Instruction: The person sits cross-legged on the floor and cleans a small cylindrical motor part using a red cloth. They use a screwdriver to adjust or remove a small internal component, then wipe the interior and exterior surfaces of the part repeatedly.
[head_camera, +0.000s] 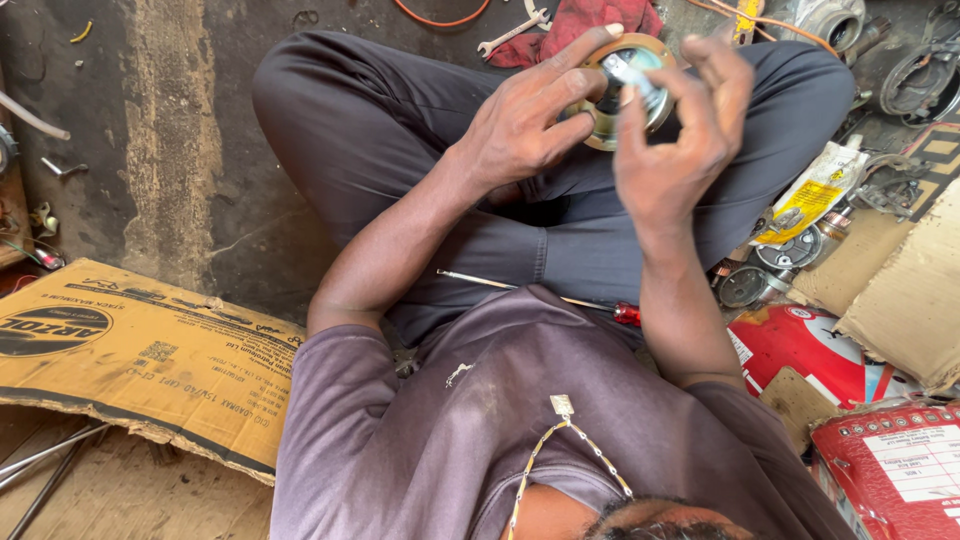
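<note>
Your left hand (520, 125) grips the round brass-coloured metal disc part (628, 92) at the upper centre of the frame, fingers curled around its left rim, above your crossed legs. Your right hand (680, 140) pinches a small silvery-blue piece (632, 72) at the disc's centre with narrowed fingers. A red-handled screwdriver (560, 298) lies across your lap at mid-frame; a flattened brown cardboard sheet (140, 360) lies on the floor at lower left.
</note>
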